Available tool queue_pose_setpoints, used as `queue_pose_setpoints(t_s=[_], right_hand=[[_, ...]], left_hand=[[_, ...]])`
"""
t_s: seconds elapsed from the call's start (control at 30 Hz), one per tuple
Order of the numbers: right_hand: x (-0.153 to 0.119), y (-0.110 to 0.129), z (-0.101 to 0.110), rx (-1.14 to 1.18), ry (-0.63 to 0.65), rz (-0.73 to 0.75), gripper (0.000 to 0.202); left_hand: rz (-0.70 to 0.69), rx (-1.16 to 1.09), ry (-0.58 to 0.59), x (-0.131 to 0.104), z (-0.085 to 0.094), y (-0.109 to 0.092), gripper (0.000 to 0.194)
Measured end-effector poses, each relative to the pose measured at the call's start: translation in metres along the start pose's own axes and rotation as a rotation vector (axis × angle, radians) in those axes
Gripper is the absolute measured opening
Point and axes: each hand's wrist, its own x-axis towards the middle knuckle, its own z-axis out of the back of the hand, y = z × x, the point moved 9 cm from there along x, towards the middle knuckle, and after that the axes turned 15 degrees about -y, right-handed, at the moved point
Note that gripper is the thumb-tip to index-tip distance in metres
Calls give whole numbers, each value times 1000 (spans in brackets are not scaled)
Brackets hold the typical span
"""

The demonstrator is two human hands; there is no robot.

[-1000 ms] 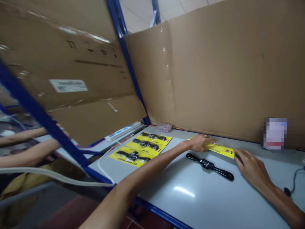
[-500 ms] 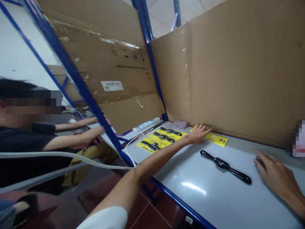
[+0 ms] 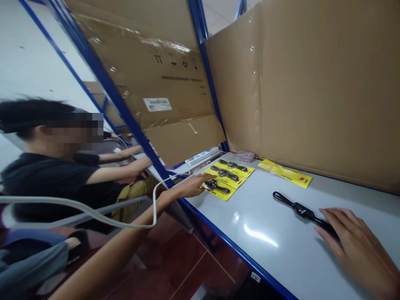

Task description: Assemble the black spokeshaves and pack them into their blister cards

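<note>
- Cardboard wall (image 3: 312, 83): large brown sheets stand upright along the far edge of the surface; a second taped sheet with a white label leans on the blue rack post (image 3: 206, 75) to the left.
- Surface (image 3: 265, 246): pale grey top with a blue edge, glossy, light reflecting near its middle.
- Neighbouring person (image 3: 46, 179): seated at the left in a dark top, both forearms stretched onto the next bench.
- White cable (image 3: 93, 212): runs in a long loop across the left, passing in front of the left forearm.
- Right hand (image 3: 356, 246): fingers spread and laid flat over the near end of the black tool, palm down; not closed around it.
- Left hand (image 3: 195, 185): arm stretched out, fingers loosely extended, fingertips touching the edge of the nearest yellow card; nothing gripped.
- Black tool (image 3: 298, 209): long two-handled bar lying loose on the surface, its near end under the right hand's fingers.
- Yellow cards (image 3: 226, 175): three side by side near the left edge, each carrying a black tool.
- Single yellow card (image 3: 287, 173): lies flat beside the cardboard wall, well apart from both hands.
- Small pinkish packet (image 3: 245, 156): in the far corner.
</note>
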Motion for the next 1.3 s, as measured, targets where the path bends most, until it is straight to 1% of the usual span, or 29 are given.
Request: queue_pose_setpoints(t_s=[0.07,0.17,0.3,0.4,0.47,0.53,0.6,0.67,0.73,0.8,0.9,1.0,1.1,1.2,1.23,1.3], right_hand=[[-4,1,-8,30,34,-8,47],[-5,1,-15,33,98,-21,34],[0,8,-14,-86,177,22,29],[6,16,-12,-237,293,76,26],[8,17,-11,-345,389,106,30],[9,8,-7,-447,467,99,36],[8,-10,-1,-524,526,43,38],[6,-32,6,-571,551,-36,38],[4,-53,12,-600,544,-102,37],[3,-69,17,-618,527,-143,36],[2,-86,19,-627,504,-199,35],[2,-98,19,-625,462,-260,36],[5,-104,20,-607,420,-307,34],[11,-100,25,-554,382,-332,29],[13,-97,27,-529,373,-339,28],[17,-90,33,-483,357,-362,28]], left_hand=[[16,-23,13,-1,-5,4,56],[24,-64,6,0,-3,-1,47],[-2,-139,18,-6,0,-19,44],[-19,-227,49,-15,-4,-39,47],[-36,-277,85,-22,-10,-57,47],[-52,-312,100,-28,-17,-81,46],[-89,-348,100,-30,-22,-110,45],[-150,-369,103,-28,-29,-143,45],[-209,-378,84,-23,-33,-173,47],[-253,-391,58,-16,-36,-199,47],[-305,-419,52,-5,-39,-230,44],[-387,-434,67,5,-42,-259,40],[-498,-424,72,21,-48,-285,39],[-577,-419,80,40,-58,-305,35],[-588,-414,91,46,-62,-310,37],[-593,-389,121,55,-70,-317,48]])
